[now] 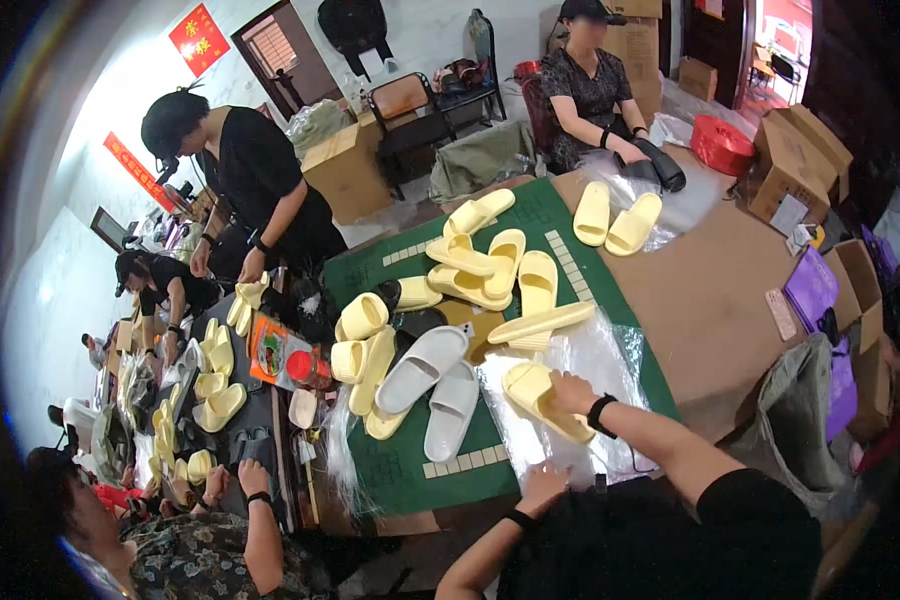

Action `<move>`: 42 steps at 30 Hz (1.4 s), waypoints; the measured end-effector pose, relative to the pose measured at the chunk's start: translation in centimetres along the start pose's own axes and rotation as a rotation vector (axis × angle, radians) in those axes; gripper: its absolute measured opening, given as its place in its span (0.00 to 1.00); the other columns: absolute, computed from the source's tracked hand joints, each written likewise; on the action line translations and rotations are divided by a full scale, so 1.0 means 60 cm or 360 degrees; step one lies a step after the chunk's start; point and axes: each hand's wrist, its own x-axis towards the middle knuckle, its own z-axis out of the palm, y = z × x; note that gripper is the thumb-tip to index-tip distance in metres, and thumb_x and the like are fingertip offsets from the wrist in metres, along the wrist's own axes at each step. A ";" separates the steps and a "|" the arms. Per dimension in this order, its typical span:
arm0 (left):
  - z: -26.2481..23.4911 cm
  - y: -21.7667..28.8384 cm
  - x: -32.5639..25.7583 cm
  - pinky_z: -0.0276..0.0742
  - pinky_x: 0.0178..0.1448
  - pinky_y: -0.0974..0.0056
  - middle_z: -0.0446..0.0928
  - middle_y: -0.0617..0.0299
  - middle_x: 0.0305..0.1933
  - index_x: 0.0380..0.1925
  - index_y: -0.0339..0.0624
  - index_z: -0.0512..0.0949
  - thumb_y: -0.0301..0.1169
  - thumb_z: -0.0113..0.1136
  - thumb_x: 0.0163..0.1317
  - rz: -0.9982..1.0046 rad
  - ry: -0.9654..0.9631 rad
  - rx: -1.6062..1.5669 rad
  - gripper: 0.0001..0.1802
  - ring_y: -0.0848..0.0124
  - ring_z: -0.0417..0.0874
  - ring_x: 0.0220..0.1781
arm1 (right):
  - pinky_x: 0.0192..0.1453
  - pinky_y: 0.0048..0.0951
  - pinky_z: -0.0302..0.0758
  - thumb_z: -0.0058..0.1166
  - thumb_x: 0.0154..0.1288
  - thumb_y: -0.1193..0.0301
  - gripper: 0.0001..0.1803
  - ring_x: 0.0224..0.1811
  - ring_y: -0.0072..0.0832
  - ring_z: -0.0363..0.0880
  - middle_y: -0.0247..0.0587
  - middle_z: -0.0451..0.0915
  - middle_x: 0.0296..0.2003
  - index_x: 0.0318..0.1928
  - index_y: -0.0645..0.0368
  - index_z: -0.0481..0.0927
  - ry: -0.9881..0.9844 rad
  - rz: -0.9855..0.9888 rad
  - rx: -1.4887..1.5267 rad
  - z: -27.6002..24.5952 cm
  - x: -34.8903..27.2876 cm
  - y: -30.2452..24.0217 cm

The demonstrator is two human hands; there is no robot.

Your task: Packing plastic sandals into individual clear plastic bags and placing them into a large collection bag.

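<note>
A pale yellow slipper (533, 385) lies on a stack of clear plastic bags (620, 445) at the near edge of the table. My right hand (572, 394) is closed on its side, fingers partly hidden. At the lower left border of the plastic, my left hand (544, 487) has its fingertips closed on the edge of a bag. Just beyond the bags, another yellow slipper (540, 323) rests tilted across others. Two light grey slippers (453, 410) lie to the left, beside a loose heap of yellow slippers (475, 260).
A green mat (400, 490) covers this part of the brown table (660, 300). Across it, a person (592, 90) holds dark slippers. More people work along the left table (260, 395). Cartons (795, 165), a red roll (722, 145) and purple bags (812, 288) are at the right.
</note>
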 end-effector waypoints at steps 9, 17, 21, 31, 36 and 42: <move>0.023 -0.011 0.048 0.76 0.31 0.50 0.65 0.42 0.61 0.37 0.53 0.80 0.42 0.51 0.59 -0.0024 0.0263 0.0202 0.13 0.52 0.79 0.36 | 0.47 0.35 0.73 0.48 0.58 0.78 0.16 0.42 0.38 0.78 0.48 0.79 0.39 0.48 0.58 0.73 0.0948 -0.0439 0.1124 -0.125 -0.002 -0.021; 0.067 -0.065 0.070 0.72 0.44 0.41 0.66 0.54 0.63 0.58 0.47 0.66 0.32 0.47 0.58 0.0013 0.0461 -0.0058 0.25 0.45 0.78 0.42 | 0.55 0.25 0.70 0.51 0.62 0.77 0.21 0.49 0.23 0.74 0.40 0.76 0.49 0.57 0.61 0.69 0.0770 -0.0778 0.1186 -0.308 -0.223 -0.093; 0.033 -0.095 0.079 0.76 0.47 0.46 0.60 0.43 0.62 0.64 0.40 0.50 0.32 0.57 0.57 -0.0025 0.0063 -0.0880 0.38 0.41 0.77 0.44 | 0.54 0.25 0.70 0.39 0.68 0.76 0.20 0.50 0.22 0.73 0.41 0.77 0.48 0.60 0.61 0.67 0.0545 -0.0427 0.1109 -0.286 -0.275 -0.106; -0.020 -0.037 0.132 0.77 0.44 0.66 0.71 0.51 0.52 0.63 0.43 0.49 0.31 0.60 0.59 -0.0570 0.0039 -0.2753 0.37 0.67 0.79 0.45 | 0.37 0.26 0.80 0.45 0.69 0.66 0.17 0.35 0.28 0.80 0.46 0.80 0.38 0.50 0.66 0.71 -0.0460 0.0026 0.2839 -0.087 -0.230 0.020; -0.036 -0.023 0.135 0.73 0.37 0.70 0.77 0.65 0.35 0.45 0.49 0.71 0.33 0.50 0.64 -0.0615 -0.0002 -0.3079 0.10 0.75 0.78 0.34 | 0.36 0.26 0.80 0.44 0.69 0.64 0.17 0.33 0.31 0.80 0.47 0.80 0.37 0.48 0.66 0.71 -0.0749 0.0082 0.3584 -0.063 -0.208 0.014; 0.006 -0.052 0.110 0.74 0.36 0.66 0.76 0.59 0.35 0.45 0.39 0.69 0.36 0.46 0.66 -0.0949 0.0422 -0.2877 0.14 0.70 0.78 0.34 | 0.39 0.28 0.81 0.29 0.71 0.49 0.30 0.33 0.36 0.81 0.50 0.80 0.35 0.48 0.66 0.70 -0.1133 0.0173 0.3785 -0.061 -0.162 0.020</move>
